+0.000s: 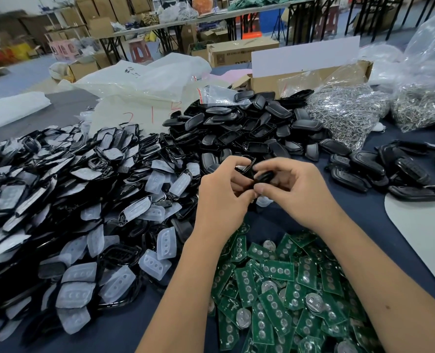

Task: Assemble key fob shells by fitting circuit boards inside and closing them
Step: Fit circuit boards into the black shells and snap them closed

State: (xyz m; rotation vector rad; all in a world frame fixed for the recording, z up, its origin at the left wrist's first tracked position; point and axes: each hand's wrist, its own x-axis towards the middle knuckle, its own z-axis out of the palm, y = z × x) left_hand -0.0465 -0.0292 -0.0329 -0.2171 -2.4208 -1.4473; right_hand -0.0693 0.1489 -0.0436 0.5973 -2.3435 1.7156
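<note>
Item in hand: one black key fob shell point(258, 174), centre of frame, just above the table. The left hand point(221, 197) pinches its near end with curled fingers and thumb; the right hand point(295, 189) clamps fingers and thumb round its right side. A glossy frame part shows at its top edge. Whether a board sits inside cannot be told; the hands hide the interior. Judged stage: the two halves being pressed closed, one unit mid-assembly.

Finished stock: black closed fobs point(394, 171), right of frame, roughly a dozen visible, judged the completed pile, though this is not certain.

Remaining stock, all too many to count:
- Green circuit boards point(282, 284), lower centre-right, a heap of several dozen, some carrying round silver coin cells.
- Black back shells point(249, 126), upper centre, a heap of many dozens.
- Glossy front frames with translucent button pads point(84, 200), left half of frame, well over a hundred.
- Metal rings in clear bags point(348, 110), upper right, two bags, contents uncountable.

Judgement: a small fraction done; the bulk remains.

Surroundings: dark blue table cover point(379, 220); cardboard box point(300, 77) behind the heaps.
</note>
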